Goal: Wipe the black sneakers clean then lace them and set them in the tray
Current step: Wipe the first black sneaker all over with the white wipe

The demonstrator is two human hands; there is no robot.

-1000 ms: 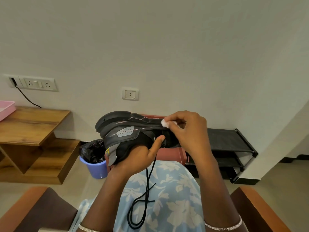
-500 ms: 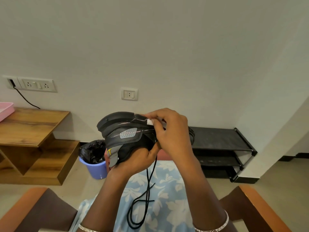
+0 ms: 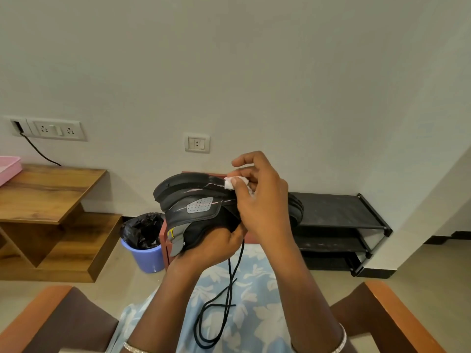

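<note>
Left hand (image 3: 214,247) gripped the black sneaker (image 3: 193,207) from underneath, fingers curled round the upper, thumb up on the near side. I held the shoe in the air above my lap, sole turned up and away from me, heel end to my left, toe end partly hidden behind my right hand (image 3: 262,200).

Right hand pinched a small white wipe (image 3: 233,183) between thumb and fingers and pressed it on the edge of the sole, roughly mid-length. Index finger stuck out above it, clear of the shoe.

A black lace (image 3: 221,301) hung from the sneaker between my forearms and looped onto my blue floral lap. Couldn't tell which eyelets it ran through.

The pink tray (image 3: 9,169) sat at the far left edge of view on the wooden table (image 3: 48,189), well apart from the shoe. Only a corner of it showed.

Rest of scene: blue bin (image 3: 146,256) with a black liner on the floor just beyond the sneaker's heel, black shoe rack (image 3: 336,212) against the wall to the right, socket panel (image 3: 56,129) above the table with a cable plugged in.
</note>
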